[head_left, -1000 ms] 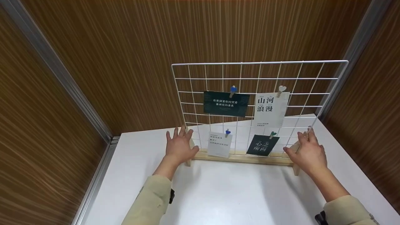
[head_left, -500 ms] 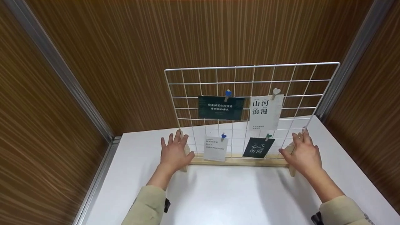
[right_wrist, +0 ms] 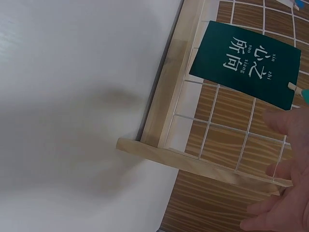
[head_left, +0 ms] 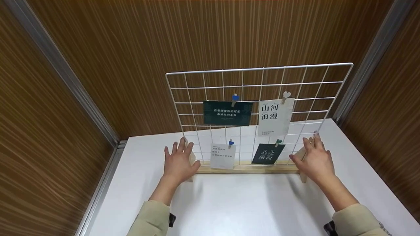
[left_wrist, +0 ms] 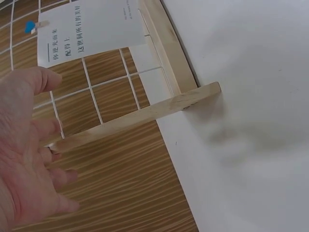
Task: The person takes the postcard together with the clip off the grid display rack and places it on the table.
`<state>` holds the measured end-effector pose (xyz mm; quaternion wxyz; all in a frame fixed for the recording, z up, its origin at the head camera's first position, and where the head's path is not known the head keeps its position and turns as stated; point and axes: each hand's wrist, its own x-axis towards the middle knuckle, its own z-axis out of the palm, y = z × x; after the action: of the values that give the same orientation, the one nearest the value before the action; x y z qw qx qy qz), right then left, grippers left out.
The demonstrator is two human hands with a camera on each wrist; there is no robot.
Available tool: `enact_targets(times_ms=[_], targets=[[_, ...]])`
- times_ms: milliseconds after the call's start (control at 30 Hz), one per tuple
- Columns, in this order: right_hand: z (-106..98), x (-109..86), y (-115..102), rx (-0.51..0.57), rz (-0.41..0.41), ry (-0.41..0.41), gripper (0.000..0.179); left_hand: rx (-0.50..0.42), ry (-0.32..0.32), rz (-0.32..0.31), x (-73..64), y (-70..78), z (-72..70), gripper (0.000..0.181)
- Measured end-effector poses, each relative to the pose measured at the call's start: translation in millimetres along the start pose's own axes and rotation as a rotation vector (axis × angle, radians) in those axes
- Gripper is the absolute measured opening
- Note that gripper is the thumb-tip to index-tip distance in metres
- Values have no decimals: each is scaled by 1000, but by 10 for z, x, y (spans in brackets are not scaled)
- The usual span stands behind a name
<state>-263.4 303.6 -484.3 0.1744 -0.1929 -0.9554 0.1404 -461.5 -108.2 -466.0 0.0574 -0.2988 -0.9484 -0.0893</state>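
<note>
A white wire grid [head_left: 252,85] stands upright in a wooden base [head_left: 249,168] with an upright at each end. My left hand [head_left: 178,164] is at the left upright [left_wrist: 140,116], fingers spread, with index and middle fingertips at its top end. At the right upright [right_wrist: 207,169], my right hand [head_left: 316,162] has its fingers extended in the same way. Small heart clips fix several cards to the grid: a wide green card [head_left: 228,113], a tall white card [head_left: 275,117], a small white card [head_left: 222,156] and a small dark green card [head_left: 268,154].
The base stands on a white table [head_left: 236,206], near its back. Brown wood-grain panels [head_left: 131,65] rise behind and on both sides. Grey metal strips [head_left: 62,72] run along their corners.
The grid stand has shifted left across the table, and both hands have moved left along with it. The cards keep their places on the grid.
</note>
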Motion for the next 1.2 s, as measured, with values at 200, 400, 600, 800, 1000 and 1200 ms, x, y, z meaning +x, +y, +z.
enact_targets(times_ms=[200, 400, 600, 800, 1000, 1200], targets=[[-5, 1, -7, 10, -4, 10, 84, 8, 23, 12, -36, -16, -12, 74], [1, 0, -6, 19, 0, 0, 85, 6, 29, 15, -44, -33, 8, 75], [3, -13, -19, 10, 5, -7, 84, 7, 34, 22, -50, -48, 11, 74], [7, -13, -10, 1, 4, 3, 84, 14, 27, 28, -34, -45, -2, 74], [3, -7, 1, -53, -8, 0, 84, 16, 27, 30, -19, -34, 3, 73], [1, 0, 13, -52, -9, -16, 84, 26, 17, 29, -17, -27, -1, 74]])
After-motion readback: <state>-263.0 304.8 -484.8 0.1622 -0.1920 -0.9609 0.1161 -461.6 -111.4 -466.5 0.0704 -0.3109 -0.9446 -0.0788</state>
